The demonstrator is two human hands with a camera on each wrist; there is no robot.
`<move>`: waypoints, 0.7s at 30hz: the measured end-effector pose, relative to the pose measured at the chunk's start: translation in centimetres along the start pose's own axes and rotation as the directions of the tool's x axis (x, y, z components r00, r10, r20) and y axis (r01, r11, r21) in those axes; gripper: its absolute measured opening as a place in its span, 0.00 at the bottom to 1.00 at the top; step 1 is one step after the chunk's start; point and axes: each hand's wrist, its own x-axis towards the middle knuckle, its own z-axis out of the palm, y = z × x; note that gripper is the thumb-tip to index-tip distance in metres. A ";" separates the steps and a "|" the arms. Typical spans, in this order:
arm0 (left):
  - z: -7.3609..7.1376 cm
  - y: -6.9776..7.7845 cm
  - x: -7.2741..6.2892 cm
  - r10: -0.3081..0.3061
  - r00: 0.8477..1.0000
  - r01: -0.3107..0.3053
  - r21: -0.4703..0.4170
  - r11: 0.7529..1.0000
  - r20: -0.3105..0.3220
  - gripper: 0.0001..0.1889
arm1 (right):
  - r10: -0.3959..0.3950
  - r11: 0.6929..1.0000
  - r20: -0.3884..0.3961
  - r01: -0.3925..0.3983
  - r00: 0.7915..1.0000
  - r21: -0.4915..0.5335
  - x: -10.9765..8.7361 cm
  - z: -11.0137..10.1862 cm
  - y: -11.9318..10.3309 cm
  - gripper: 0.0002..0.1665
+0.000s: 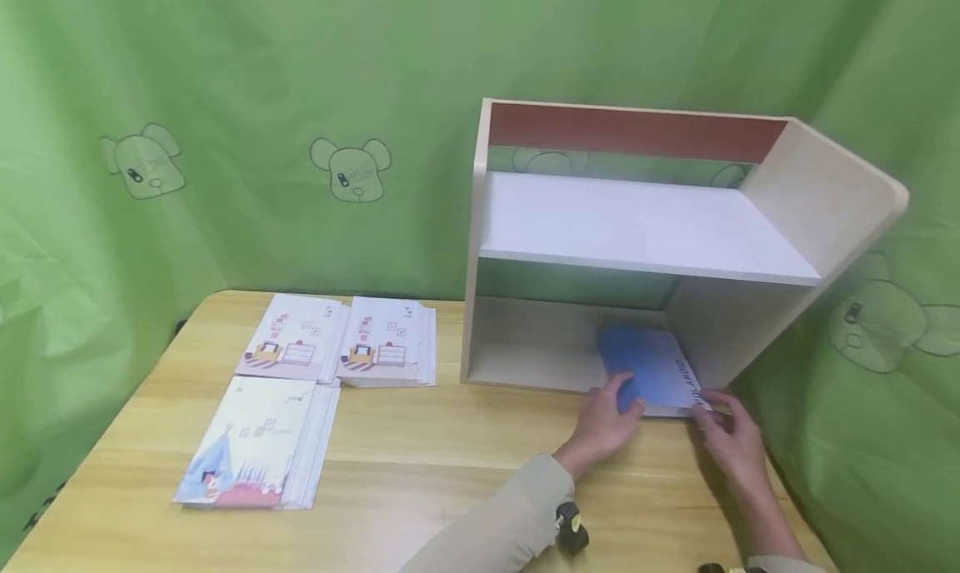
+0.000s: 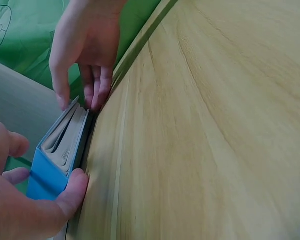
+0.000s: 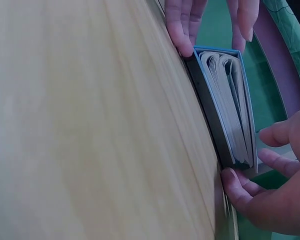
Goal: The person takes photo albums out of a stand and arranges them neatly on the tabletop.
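A thick blue book [image 1: 647, 361] with dark lettering on its cover lies flat on the bottom board [image 1: 525, 348] of a small shelf unit [image 1: 474, 248], its near end at the board's front edge. My left hand [image 1: 606, 419] grips its near left corner, thumb low at the front. At the opposite near corner, my right hand [image 1: 737, 444] holds the book with curled fingers. Slightly parted pages [image 3: 227, 100] show between the covers in the right wrist view. The blue spine [image 2: 45, 175] faces my left hand in the left wrist view.
A white upper shelf [image 1: 630, 223] overhangs the book, and a side panel [image 1: 720, 323] rises close to its right. On the table's left stand flat stacks: two truck-printed booklets [image 1: 296, 336] [image 1: 382, 340] behind a tent-printed one [image 1: 243, 440]. Green curtain [image 1: 247, 140] surrounds the table.
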 end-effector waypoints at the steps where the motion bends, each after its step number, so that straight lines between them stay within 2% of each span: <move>1: 0.1 0.1 0.0 -0.009 1.000 0.009 0.005 1.000 -0.004 0.25 | 0.009 1.000 0.002 -0.009 1.000 -0.005 0.0 0.1 -0.1 0.38; 11: 0.1 0.2 0.5 -0.015 0.999 0.016 0.042 0.999 -0.034 0.26 | 0.032 0.999 -0.030 -0.032 0.999 -0.004 0.3 1.4 -1.1 0.34; 21: 0.0 0.4 0.5 0.008 1.000 -0.007 0.043 0.999 -0.015 0.27 | -0.018 0.999 -0.015 0.019 1.000 0.045 0.0 0.9 -0.7 0.34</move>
